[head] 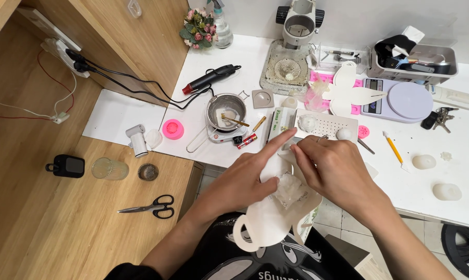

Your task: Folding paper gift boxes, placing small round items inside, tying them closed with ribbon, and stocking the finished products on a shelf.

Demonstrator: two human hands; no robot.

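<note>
Head view: left hand (245, 181) cradles a thin, floppy white cutout (268, 220) bearing a light, brittle-looking clear lump (288, 191), right hand (333, 171) pinching its top edge.

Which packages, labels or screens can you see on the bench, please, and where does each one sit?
Small box: behind the hands, by the pot; flat rectangle, white and green printed label.
Kitchen scale: back right of the white table; pale lilac, round platform, small grey screen at its left end.
Spray bottle: back edge beside the flowers; clear, no readable label.
</note>
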